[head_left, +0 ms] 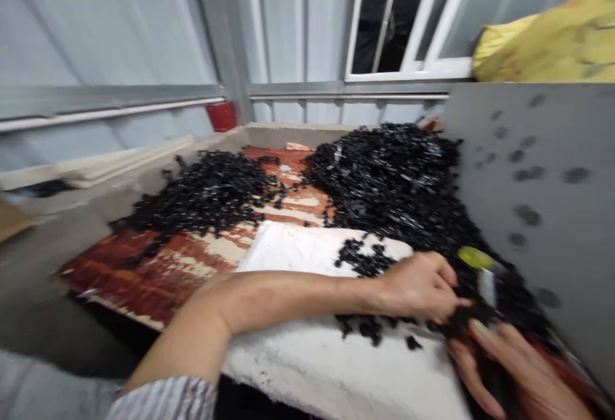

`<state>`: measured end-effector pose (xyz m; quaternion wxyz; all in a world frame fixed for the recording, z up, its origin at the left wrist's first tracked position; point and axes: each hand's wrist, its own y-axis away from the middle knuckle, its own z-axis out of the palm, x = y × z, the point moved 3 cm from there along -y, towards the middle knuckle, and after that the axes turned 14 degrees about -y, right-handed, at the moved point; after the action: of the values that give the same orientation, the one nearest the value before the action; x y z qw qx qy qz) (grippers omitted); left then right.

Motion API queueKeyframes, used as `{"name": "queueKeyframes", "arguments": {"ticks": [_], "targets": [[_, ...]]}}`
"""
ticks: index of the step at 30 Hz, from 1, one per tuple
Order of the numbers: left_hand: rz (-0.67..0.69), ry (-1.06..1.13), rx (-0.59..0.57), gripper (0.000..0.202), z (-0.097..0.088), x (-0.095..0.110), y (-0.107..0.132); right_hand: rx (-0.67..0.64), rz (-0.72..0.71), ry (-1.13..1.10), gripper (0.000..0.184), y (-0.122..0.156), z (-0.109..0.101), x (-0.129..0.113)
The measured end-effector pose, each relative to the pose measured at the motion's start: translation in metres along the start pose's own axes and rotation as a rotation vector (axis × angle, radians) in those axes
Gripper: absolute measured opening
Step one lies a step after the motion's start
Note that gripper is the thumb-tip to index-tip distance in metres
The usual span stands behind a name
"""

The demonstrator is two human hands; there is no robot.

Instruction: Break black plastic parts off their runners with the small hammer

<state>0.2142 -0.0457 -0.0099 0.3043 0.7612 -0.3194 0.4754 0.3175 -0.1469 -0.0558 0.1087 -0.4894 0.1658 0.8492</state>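
Note:
My left hand [423,285] reaches across to the right, its fingers closed at a dark, blurred clump of small black plastic parts [468,317]. Close beside it at the lower right, my right hand [516,362] curls its thumb and fingers round the same dark clump. Motion blur hides the exact shape of what is between the fingers. Under my left forearm lies a white padded slab [346,356], with loose black parts [365,257] scattered on it. Just beyond the hands is a yellow round object [475,257] above a pale, short stem.
A large heap of black parts [394,170] rises behind the slab. A smaller heap [206,189] lies left on the worn red-brown board [134,279]. A grey spotted panel [538,151] stands at the right, with a yellow sack [552,42] above it.

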Motion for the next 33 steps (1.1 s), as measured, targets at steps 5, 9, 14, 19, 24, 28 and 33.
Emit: {"name": "queueKeyframes", "arguments": {"ticks": [5,9,14,19,24,28,33], "targets": [[0.029,-0.027,-0.020,0.018,-0.002,0.006,0.004,-0.012,0.058,-0.116,0.049,0.009,0.022,-0.010],[0.117,-0.148,-0.002,0.014,-0.003,0.011,0.010,-0.019,0.039,-0.171,0.053,0.009,0.019,-0.011],[0.196,-0.285,0.010,0.013,-0.003,0.014,0.017,-0.088,0.058,-0.230,0.051,0.011,0.019,-0.011],[0.189,-0.277,0.108,0.017,-0.016,0.018,0.009,-0.139,0.064,-0.289,0.046,0.014,0.019,-0.014],[0.094,-0.249,0.261,0.013,-0.031,0.019,0.013,-0.127,0.056,-0.337,0.050,0.014,0.017,-0.014],[-0.075,-0.095,0.083,0.019,-0.023,0.019,0.028,-0.093,0.051,-0.343,0.050,0.012,0.014,-0.013],[-0.255,0.136,-0.202,0.048,-0.005,0.019,0.026,-0.054,0.037,-0.322,0.050,0.011,0.013,-0.011]]}}
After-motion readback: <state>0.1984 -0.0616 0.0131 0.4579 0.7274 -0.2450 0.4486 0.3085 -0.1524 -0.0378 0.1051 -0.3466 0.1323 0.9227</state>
